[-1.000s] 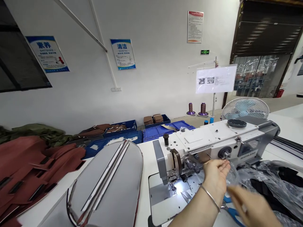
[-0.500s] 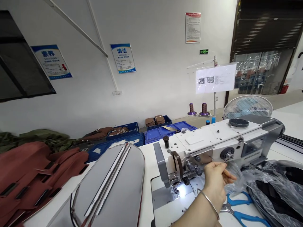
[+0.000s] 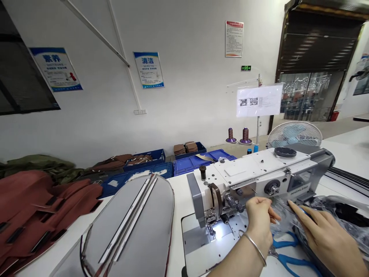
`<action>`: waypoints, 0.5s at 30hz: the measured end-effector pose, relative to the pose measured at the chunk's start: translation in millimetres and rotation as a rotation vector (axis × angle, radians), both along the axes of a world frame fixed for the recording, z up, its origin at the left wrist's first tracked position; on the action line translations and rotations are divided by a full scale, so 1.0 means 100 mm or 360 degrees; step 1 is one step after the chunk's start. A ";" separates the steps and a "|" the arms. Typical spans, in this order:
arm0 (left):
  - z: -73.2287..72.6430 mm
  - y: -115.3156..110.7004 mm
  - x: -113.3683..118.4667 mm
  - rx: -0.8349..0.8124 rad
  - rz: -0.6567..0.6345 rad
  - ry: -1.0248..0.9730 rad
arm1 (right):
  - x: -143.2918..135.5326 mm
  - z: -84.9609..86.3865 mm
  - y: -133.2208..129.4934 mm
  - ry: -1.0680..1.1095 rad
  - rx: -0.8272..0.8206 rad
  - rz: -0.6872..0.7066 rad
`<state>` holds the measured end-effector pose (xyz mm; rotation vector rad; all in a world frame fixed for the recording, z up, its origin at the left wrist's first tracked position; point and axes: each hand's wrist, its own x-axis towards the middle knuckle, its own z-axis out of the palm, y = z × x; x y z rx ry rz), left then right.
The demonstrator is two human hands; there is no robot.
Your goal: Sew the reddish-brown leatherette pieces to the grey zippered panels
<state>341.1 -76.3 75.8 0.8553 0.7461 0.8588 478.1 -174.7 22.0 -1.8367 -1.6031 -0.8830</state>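
Observation:
My left hand (image 3: 259, 217), with a metal bangle at the wrist, has its fingers curled closed in front of the sewing machine (image 3: 248, 173). Whatever is pinched in it is too small or hidden to make out. Clear plastic bagging (image 3: 281, 211) lies just behind and right of those fingers. My right hand (image 3: 325, 232) is over the bagging with fingers bent; a sliver of something blue and thin shows by its index finger, mostly hidden. Blue-handled scissors (image 3: 291, 257) lie on the table between and below the hands.
A grey padded panel (image 3: 138, 227) with white strips lies left of the machine, beside reddish-brown fabric pieces (image 3: 43, 207). Behind stand blue crates (image 3: 201, 163). Thread cones (image 3: 245, 135) and a fan (image 3: 294, 134) are beyond the machine.
My right hand has come into view from the right, over the plastic bagging. My left hand stays closed in nearly the same place. The view has shifted slightly.

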 end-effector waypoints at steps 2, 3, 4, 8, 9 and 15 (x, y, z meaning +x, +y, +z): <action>0.02 -0.01 -0.01 0.0028 -0.0001 0.0038 | -0.02 0.11 0.11 -0.0145 -0.0034 -0.0035; 0.02 -0.01 -0.01 0.0042 -0.0003 0.0051 | -0.04 0.15 0.15 -0.0165 -0.0042 -0.0044; 0.02 -0.01 -0.01 0.0053 -0.0004 0.0058 | -0.05 0.18 0.19 -0.0158 -0.0050 -0.0045; -0.01 -0.01 0.00 0.0060 0.0006 0.0047 | -0.09 0.25 0.24 -0.0063 -0.0021 -0.0038; -0.01 -0.02 0.01 0.0055 0.0012 0.0048 | -0.10 0.27 0.24 -0.0049 -0.0018 -0.0036; 0.06 -0.03 0.01 0.0007 0.0054 0.0119 | 0.06 0.09 0.11 0.0048 -0.0045 0.0011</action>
